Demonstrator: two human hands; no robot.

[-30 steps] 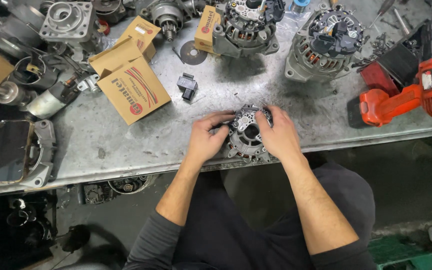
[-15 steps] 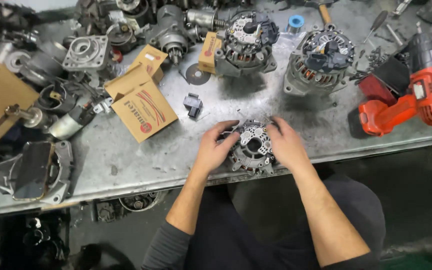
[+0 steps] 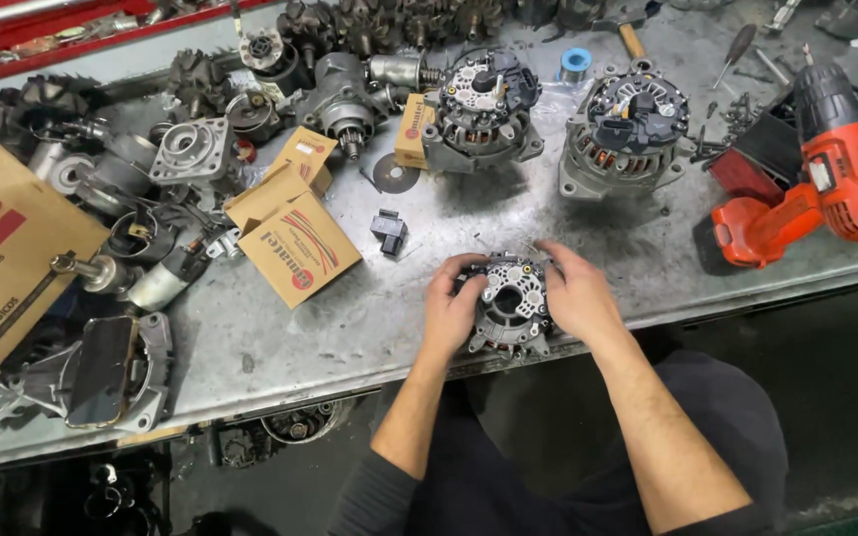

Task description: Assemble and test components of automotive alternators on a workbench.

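A scuffed grey metal workbench (image 3: 429, 328) fills most of the view, with a dark floor below its near edge. At the far left a large flattened cardboard sheet (image 3: 2, 248) is laid over the bench, and on the right an orange cordless drill (image 3: 806, 189) is set on its side. Two complete alternators (image 3: 479, 109) (image 3: 623, 129) are stood toward the back, and a small printed cardboard box (image 3: 295, 243) lies left of centre beside a small black plastic part (image 3: 389, 230).

At the near edge, an alternator rear housing (image 3: 508, 303) is held between both hands. The left hand (image 3: 452, 310) is curled against its left side, fingers pressed to the rim; the right hand (image 3: 578, 293) is cupped over the right side, fingers spread, though the fingertips may be hidden behind the casting.

The housing is judged heavy, rigid cast metal, possibly greasy; its outer rim and mounting ears seem the safest grip, with the exposed terminals best avoided.
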